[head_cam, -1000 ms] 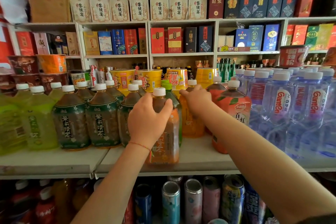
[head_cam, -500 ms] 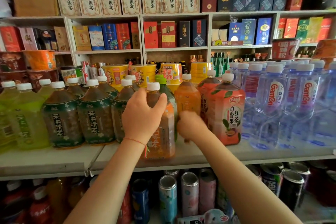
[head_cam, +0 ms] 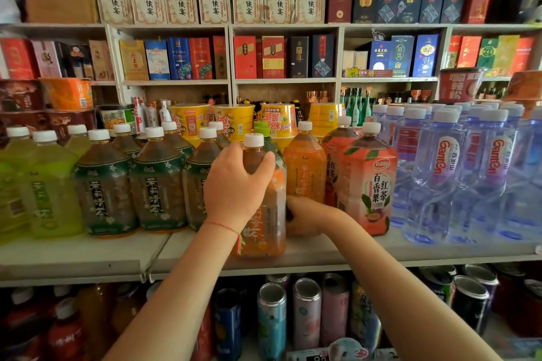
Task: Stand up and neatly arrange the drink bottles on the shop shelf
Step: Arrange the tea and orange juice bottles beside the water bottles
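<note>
"Ganten" on water bottles (head_cam: 445,173)

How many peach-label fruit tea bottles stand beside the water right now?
2: one fruit tea bottle at the front, left of the water bottles, near the right hand; another behind it to the left. More may be hidden behind.
</note>
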